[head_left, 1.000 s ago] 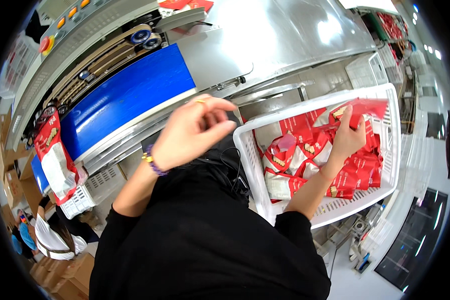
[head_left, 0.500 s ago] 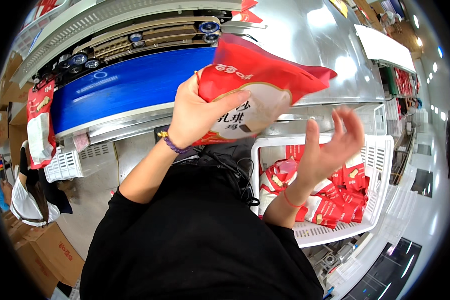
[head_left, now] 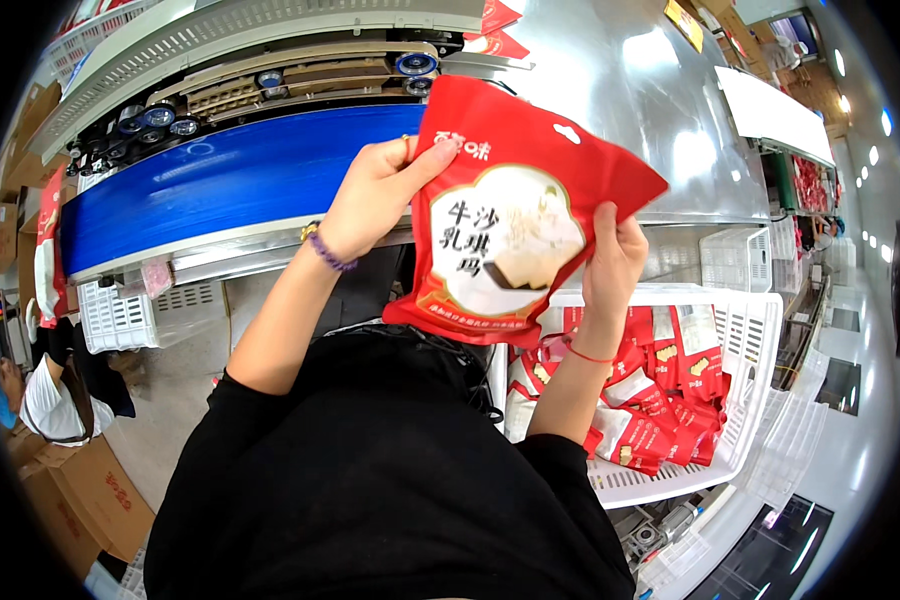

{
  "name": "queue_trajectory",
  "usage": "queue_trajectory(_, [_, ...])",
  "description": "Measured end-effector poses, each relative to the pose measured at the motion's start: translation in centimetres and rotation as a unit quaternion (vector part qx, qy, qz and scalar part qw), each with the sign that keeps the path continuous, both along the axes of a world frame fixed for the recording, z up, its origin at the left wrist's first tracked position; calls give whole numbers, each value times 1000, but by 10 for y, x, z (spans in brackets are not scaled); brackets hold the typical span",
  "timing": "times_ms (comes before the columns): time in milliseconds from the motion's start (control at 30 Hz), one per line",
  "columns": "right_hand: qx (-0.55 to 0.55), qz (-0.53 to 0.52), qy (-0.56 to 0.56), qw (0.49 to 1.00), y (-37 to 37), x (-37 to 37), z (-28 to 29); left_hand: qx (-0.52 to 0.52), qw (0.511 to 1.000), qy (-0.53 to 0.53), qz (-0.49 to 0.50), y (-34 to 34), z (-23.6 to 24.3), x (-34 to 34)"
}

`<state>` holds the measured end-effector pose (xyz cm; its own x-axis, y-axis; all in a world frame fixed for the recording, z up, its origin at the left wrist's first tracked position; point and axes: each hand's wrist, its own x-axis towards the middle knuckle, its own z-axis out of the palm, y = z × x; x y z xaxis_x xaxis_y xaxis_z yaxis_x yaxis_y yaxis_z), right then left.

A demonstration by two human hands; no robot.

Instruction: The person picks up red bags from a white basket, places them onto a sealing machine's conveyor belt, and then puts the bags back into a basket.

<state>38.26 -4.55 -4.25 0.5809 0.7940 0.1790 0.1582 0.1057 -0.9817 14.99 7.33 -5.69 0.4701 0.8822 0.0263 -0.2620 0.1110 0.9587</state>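
A red snack bag (head_left: 560,150) with a white panel and a hang hole at its top hangs between my two hands, its printed front turned up toward me. My left hand (head_left: 378,190) grips its left edge, thumb on the front and the other fingers behind. At the right edge my right hand (head_left: 613,262) pinches it, thumb on the front. Below and right of the bag stands a white plastic crate (head_left: 755,400), where several red and white snack bags (head_left: 660,395) lie in a loose heap. My right forearm passes over the crate's left part.
Ahead on the left runs a blue conveyor belt (head_left: 220,185) under a roller mechanism (head_left: 300,82). A shiny metal table (head_left: 610,90) lies ahead. On the left are a person (head_left: 65,395), a white basket (head_left: 120,315) and cardboard boxes (head_left: 100,490).
My right hand has moved from open in the air to the bag's right edge and closed on it. The bag has been turned flatter toward me, and a bag on the belt's left end has shifted.
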Motion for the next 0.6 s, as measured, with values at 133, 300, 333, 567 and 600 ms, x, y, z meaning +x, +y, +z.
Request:
queue_trajectory(133, [-61,-71,-188,978,39,24,-9,22,989,124,78,31,-22,36])
queue_trajectory(300, [-27,-58,-31,997,78,62,-27,-192,981,2,7,61,-37,62])
queue_trajectory(333, [-29,-52,-32,998,86,61,-25,-195,981,0,12,66,-39,61])
queue_trajectory(567, [-51,-24,-133,989,128,46,-29,-193,974,36,114,89,-45,39])
queue_trajectory(600, [-35,-4,-103,994,132,43,-32,-133,977,93,137,90,-49,34])
